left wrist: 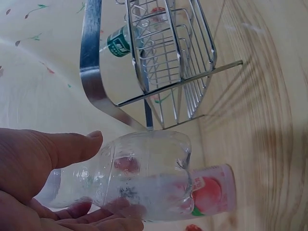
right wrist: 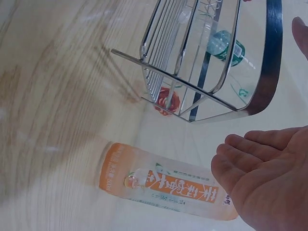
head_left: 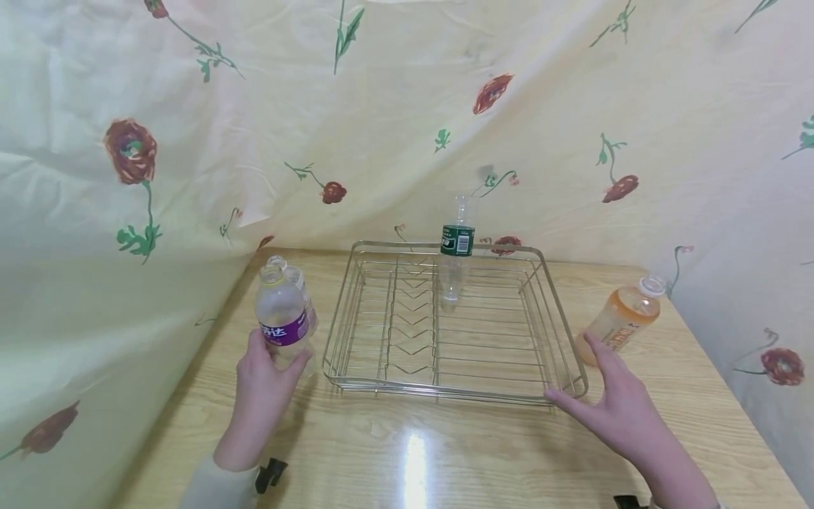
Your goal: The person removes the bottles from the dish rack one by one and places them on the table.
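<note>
A clear plastic bottle with a purple label [head_left: 282, 322] is between the thumb and fingers of my left hand [head_left: 266, 378]. The left wrist view shows its see-through lower part, with fingers [left wrist: 115, 216] wrapped behind it. A second bottle with a pink peach label [left wrist: 211, 190] stands just behind and is partly covered by the first. My right hand [head_left: 620, 399] is spread, thumb apart from the fingers, near the rack's front right corner. Beside its fingertips stands an orange-tinted bottle [head_left: 620, 318]; in the right wrist view the fingers overlap its upper end.
A wire dish rack [head_left: 486, 389] occupies the middle of the wooden table [head_left: 356, 452]. Inside it, towards the back, a clear bottle with a green label [head_left: 456, 240] stands upright. Flower-printed cloth [head_left: 381, 106] hangs behind and along both sides.
</note>
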`<state>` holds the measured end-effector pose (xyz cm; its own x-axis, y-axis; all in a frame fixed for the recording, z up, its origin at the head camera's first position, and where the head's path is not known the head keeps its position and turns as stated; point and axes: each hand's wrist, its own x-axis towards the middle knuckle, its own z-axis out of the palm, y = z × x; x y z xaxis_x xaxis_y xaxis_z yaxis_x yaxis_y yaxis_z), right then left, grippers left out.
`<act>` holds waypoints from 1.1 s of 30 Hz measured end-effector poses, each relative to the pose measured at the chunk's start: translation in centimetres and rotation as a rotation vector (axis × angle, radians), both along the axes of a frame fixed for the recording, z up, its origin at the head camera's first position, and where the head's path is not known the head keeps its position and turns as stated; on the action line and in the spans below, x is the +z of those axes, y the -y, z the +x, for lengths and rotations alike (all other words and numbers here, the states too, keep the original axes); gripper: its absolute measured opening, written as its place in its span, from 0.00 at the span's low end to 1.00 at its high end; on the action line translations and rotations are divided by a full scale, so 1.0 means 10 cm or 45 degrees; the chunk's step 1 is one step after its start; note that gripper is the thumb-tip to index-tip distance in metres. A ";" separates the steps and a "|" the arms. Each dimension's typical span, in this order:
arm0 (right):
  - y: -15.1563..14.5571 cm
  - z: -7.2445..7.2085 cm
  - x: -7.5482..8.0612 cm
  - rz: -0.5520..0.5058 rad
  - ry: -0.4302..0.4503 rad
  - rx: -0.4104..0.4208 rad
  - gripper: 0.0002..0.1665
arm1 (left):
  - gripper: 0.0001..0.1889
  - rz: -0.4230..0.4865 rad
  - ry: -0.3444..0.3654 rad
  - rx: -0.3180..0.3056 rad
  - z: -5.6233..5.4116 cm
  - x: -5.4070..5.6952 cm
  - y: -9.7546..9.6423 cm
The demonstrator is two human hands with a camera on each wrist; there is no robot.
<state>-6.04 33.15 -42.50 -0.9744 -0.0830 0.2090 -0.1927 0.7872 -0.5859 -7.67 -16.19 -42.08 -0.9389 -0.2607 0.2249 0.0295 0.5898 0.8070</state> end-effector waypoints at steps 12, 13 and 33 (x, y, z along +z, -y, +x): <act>-0.04 -0.01 -0.07 -0.030 0.016 0.007 0.69 | 0.34 0.028 0.004 0.014 -0.06 -0.13 0.05; -0.05 -0.02 -0.08 -0.037 0.016 0.016 0.69 | 0.34 0.030 0.008 0.014 -0.06 -0.13 0.05; -0.05 -0.10 -0.24 -0.090 -0.004 0.111 0.72 | 0.34 0.034 0.029 0.005 -0.16 -0.35 0.14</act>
<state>-7.00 33.66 -44.93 -0.9634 -0.1524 0.2204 -0.2607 0.7240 -0.6386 -9.27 -17.55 -45.58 -0.9426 -0.2699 0.1967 0.0091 0.5680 0.8230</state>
